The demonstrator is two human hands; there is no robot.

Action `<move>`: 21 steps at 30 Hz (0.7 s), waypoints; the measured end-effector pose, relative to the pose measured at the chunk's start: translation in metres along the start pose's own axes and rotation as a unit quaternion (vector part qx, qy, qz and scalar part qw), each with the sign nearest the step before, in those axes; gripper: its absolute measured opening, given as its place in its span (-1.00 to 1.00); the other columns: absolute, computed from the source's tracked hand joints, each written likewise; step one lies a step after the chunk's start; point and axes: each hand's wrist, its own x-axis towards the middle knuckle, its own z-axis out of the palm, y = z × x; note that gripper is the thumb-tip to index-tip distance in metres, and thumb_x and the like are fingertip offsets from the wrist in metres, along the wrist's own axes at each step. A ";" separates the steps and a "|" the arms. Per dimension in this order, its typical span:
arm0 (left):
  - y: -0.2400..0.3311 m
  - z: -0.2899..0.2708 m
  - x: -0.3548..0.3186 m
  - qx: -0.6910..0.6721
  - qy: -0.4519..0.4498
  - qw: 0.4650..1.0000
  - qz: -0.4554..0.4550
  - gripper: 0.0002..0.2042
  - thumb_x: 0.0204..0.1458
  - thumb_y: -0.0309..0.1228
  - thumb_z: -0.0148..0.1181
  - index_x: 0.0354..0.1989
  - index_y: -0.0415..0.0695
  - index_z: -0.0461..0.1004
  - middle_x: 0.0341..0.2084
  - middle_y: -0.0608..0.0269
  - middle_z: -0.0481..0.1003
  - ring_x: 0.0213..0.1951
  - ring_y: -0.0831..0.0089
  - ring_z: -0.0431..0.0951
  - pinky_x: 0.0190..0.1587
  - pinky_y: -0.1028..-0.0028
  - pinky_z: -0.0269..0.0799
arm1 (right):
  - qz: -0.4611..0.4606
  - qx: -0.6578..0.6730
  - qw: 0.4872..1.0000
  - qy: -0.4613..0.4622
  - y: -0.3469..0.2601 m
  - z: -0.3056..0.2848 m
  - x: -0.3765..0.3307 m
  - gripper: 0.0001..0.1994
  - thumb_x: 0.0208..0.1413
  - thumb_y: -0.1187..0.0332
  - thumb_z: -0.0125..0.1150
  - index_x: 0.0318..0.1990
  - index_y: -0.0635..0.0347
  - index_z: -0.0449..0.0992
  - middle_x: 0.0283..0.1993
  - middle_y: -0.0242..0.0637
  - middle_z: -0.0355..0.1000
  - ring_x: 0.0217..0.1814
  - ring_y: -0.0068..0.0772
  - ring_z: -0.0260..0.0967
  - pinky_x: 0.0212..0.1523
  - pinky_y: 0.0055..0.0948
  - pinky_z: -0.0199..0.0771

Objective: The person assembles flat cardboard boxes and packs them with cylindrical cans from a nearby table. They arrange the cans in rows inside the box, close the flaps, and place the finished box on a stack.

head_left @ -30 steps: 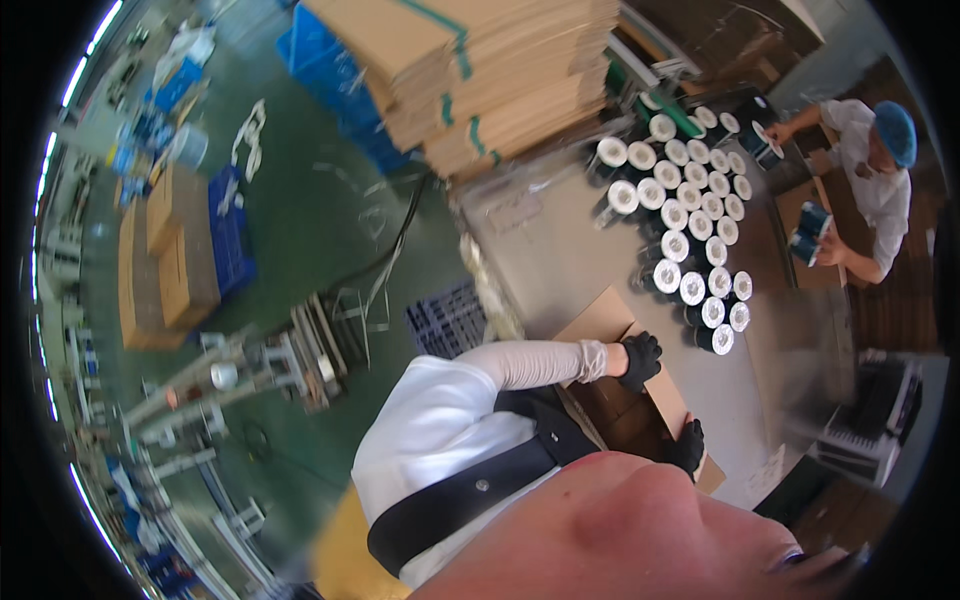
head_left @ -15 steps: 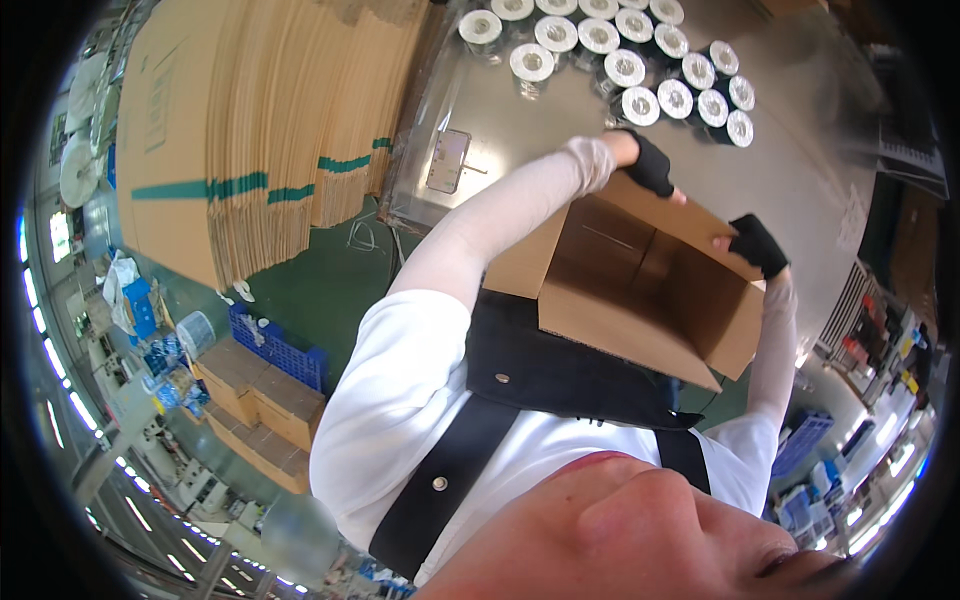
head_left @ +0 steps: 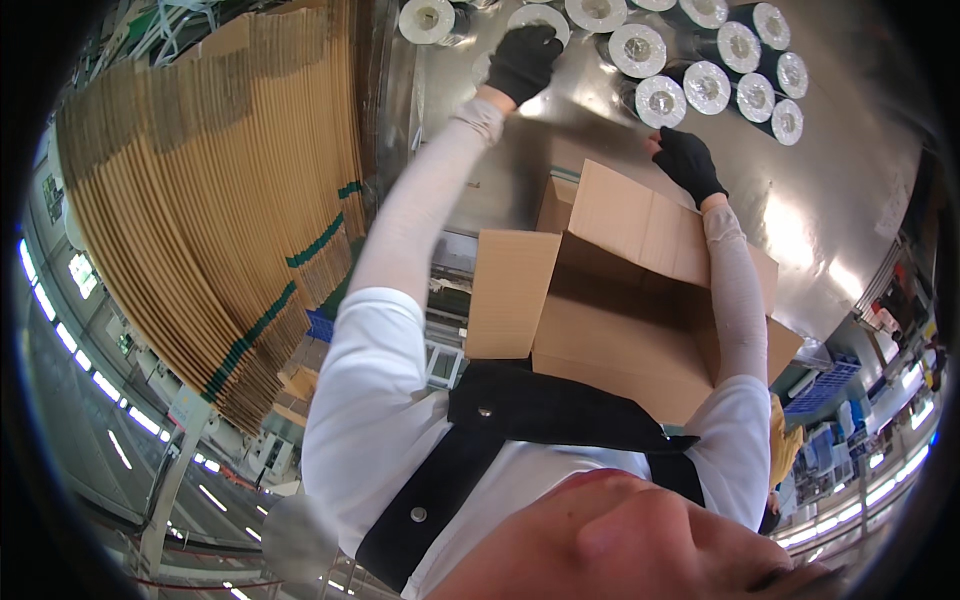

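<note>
An open cardboard box (head_left: 615, 345) stands in front of my chest at the table's near edge, its flaps spread outward. I see no contents in the visible part. My left hand (head_left: 524, 65), in a black glove with bare fingertips, reaches beyond the box over a dark roll with a white ring-shaped end (head_left: 540, 18). Its fingers look bent and apart; whether they touch the roll is unclear. Past the box's far flap (head_left: 640, 220), my right hand (head_left: 688, 165) is extended, fingers pointing left just below another upright roll (head_left: 661, 101), apparently holding nothing. My right forearm crosses the box's right side.
Several more film-wrapped rolls (head_left: 739, 47) stand on the shiny metal table (head_left: 840, 190). A tall stack of flat cardboard (head_left: 220, 190) with green bands rises at the left. A blue crate (head_left: 822, 385) is at the right, with a person in yellow (head_left: 785, 440) nearby.
Both hands have left the box's far flap. My left hand has moved up and left to the rolls, my right hand leftward toward them. The far flap now stands raised, and the view has shifted.
</note>
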 end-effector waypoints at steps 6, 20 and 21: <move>-0.031 -0.019 -0.012 0.072 -0.237 0.954 0.170 -0.78 -0.10 -0.37 0.08 -0.23 0.08 0.49 0.10 0.04 0.26 0.12 0.08 0.23 0.17 0.16 0.10 | 0.014 0.127 0.990 -0.059 -0.034 0.000 0.017 -0.71 -0.03 0.12 0.18 -0.29 0.14 0.53 -0.42 -0.16 0.48 -0.34 -0.20 0.46 -0.28 -0.33 0.41; 0.033 -0.095 -0.011 0.019 -0.097 0.993 -0.071 -0.56 -0.32 -0.38 0.31 -0.12 0.14 0.48 -0.14 -0.08 0.33 -0.09 -0.01 0.34 -0.05 0.14 0.26 | -0.057 0.081 0.994 0.045 -0.039 -0.018 -0.004 -0.70 -0.04 0.09 0.12 -0.33 0.14 0.52 -0.40 -0.12 0.47 -0.31 -0.06 0.43 -0.28 -0.21 0.40; 0.044 -0.110 -0.015 0.021 -0.037 0.998 -0.045 -0.56 -0.32 -0.41 0.31 -0.13 0.13 0.48 -0.11 -0.07 0.33 -0.08 -0.02 0.33 -0.05 0.15 0.27 | -0.066 0.065 0.994 0.051 -0.036 -0.012 -0.005 -0.70 -0.05 0.09 0.12 -0.35 0.14 0.52 -0.40 -0.12 0.47 -0.30 -0.05 0.42 -0.27 -0.20 0.39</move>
